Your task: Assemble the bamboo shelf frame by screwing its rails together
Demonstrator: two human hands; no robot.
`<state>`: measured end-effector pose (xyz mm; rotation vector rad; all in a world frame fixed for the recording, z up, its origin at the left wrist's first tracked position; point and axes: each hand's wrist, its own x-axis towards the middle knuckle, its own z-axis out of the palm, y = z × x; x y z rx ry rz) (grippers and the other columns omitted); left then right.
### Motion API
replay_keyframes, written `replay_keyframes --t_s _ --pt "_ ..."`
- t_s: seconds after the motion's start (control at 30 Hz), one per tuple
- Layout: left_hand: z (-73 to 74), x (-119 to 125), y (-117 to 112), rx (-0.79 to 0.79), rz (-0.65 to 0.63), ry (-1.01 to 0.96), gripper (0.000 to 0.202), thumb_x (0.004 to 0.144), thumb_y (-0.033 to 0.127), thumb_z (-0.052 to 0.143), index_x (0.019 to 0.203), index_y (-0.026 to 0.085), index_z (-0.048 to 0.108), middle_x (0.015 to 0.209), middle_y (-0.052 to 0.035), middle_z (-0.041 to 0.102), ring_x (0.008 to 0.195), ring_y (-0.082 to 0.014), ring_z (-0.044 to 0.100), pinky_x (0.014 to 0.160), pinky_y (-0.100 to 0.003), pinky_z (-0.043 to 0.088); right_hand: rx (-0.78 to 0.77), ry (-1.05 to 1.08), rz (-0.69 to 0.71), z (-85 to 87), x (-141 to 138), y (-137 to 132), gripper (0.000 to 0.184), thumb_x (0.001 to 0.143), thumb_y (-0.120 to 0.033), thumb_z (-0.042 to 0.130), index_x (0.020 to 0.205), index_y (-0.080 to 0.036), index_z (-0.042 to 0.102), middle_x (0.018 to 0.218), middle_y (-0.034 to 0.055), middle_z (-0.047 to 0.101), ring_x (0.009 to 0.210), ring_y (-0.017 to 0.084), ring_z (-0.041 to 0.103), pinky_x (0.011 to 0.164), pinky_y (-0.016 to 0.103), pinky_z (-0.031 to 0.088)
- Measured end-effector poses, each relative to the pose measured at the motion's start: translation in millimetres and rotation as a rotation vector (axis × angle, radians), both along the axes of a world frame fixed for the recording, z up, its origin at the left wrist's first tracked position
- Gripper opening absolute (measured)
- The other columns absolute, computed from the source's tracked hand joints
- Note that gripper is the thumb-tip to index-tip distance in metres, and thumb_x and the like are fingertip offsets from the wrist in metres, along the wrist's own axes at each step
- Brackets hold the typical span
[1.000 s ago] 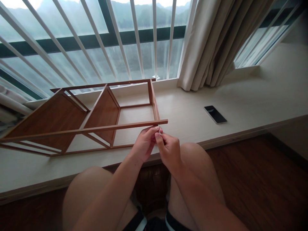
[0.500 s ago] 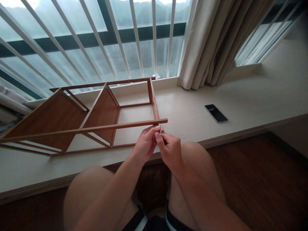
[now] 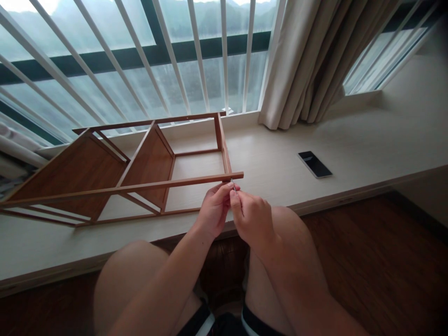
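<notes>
A brown wooden shelf frame [image 3: 147, 186] lies on its side on the pale window ledge. Just under the right end of its near rail, a thin, shiny metal rod [image 3: 234, 185] points up at the wood; whether it is a screw or a tool is too small to tell. My left hand [image 3: 214, 207] is closed, thumb and fingertips pinching around the rod's upper part by the rail. Lower down, my right hand [image 3: 252, 217] grips the same rod between thumb and curled fingers. My fingers hide the rod's lower end.
A dark-screened phone [image 3: 315, 164] lies on the ledge [image 3: 266, 163] to the right. Behind stand white window bars [image 3: 196, 56] and a beige curtain [image 3: 304, 65]. My knees [image 3: 131, 266] are close to the ledge's front edge, above a dark wooden floor [image 3: 378, 261].
My right hand has turned slightly, its knuckles shifting right, and less of the metal rod shows. My left hand has moved a little to the right. The frame stays put.
</notes>
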<state>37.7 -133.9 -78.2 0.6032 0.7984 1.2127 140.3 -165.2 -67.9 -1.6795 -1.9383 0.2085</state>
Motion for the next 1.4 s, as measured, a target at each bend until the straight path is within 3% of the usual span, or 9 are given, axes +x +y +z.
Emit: replay_keyframes --t_s 0.13,0.27,0.47,0.77,0.93,1.13,1.27,1.4 --pt "0.8 1 0 -0.007 -0.007 0.018 0.019 0.077 0.030 0.072 0.075 0.011 0.071 0.066 0.0000 0.063 0.059 -0.0071 0.054 0.058 -0.018 0.041 -0.078 -0.126 -0.022 9.6 1 0 0.046 0.101 -0.034 0.029 0.079 -0.019 0.066 0.074 0.0091 0.073 0.065 0.020 0.065 0.058 0.031 0.027" --pt "2.7 2 0 0.017 0.000 -0.015 0.018 0.076 0.028 0.073 0.074 0.010 0.072 0.069 -0.0014 0.065 0.064 -0.0078 0.057 0.062 -0.018 0.043 -0.094 -0.141 -0.025 13.1 8 4 0.047 0.101 -0.044 0.032 0.078 -0.020 0.065 0.073 0.0082 0.072 0.064 0.021 0.064 0.057 0.030 0.025" --pt "2.5 5 -2 -0.027 0.030 -0.072 0.018 0.074 0.026 0.075 0.077 0.009 0.073 0.068 -0.0013 0.065 0.062 -0.0062 0.057 0.060 -0.016 0.042 -0.008 -0.058 0.018 5.8 9 3 0.041 0.103 -0.038 0.031 0.085 -0.020 0.063 0.077 0.0049 0.072 0.060 0.018 0.061 0.057 0.031 0.021" --pt "1.0 8 -4 -0.045 0.058 -0.077 0.022 0.071 0.030 0.079 0.076 0.010 0.070 0.065 0.0004 0.062 0.057 -0.0060 0.054 0.055 -0.017 0.041 0.048 -0.025 0.021 2.5 8 4 0.044 0.103 -0.039 0.032 0.076 -0.020 0.061 0.071 0.0043 0.069 0.058 0.016 0.057 0.056 0.031 0.019" --pt "1.2 9 -5 -0.025 0.062 -0.096 0.019 0.075 0.028 0.075 0.078 0.011 0.069 0.066 0.0007 0.061 0.058 -0.0060 0.054 0.057 -0.017 0.043 0.080 0.073 0.021 -2.2 16 6 0.039 0.099 -0.046 0.043 0.073 -0.020 0.057 0.066 0.0021 0.065 0.059 0.016 0.055 0.056 0.029 0.022" --pt "-3.5 7 -3 -0.004 -0.043 -0.187 0.018 0.077 0.030 0.074 0.080 0.013 0.069 0.071 0.0007 0.062 0.063 -0.0075 0.056 0.062 -0.019 0.046 0.151 0.227 0.137 -11.6 23 9 0.029 0.098 -0.041 0.047 0.086 -0.020 0.061 0.076 0.0023 0.066 0.068 0.015 0.059 0.064 0.026 0.033" --pt "-9.6 2 -4 0.083 -0.100 -0.223 0.028 0.078 0.039 0.074 0.090 0.014 0.070 0.079 -0.0010 0.063 0.072 -0.0098 0.059 0.068 -0.021 0.048 0.145 0.162 0.168 -9.9 20 9 0.033 0.101 -0.037 0.041 0.080 -0.019 0.059 0.075 0.0033 0.066 0.067 0.016 0.059 0.065 0.027 0.033" --pt "-11.9 1 -7 0.159 -0.147 -0.177 0.034 0.073 0.039 0.079 0.095 0.016 0.068 0.081 -0.0009 0.062 0.074 -0.0102 0.057 0.071 -0.021 0.046 0.148 0.086 0.161 -4.8 18 8 0.033 0.102 -0.034 0.036 0.087 -0.018 0.060 0.080 0.0061 0.069 0.070 0.018 0.061 0.063 0.029 0.031"
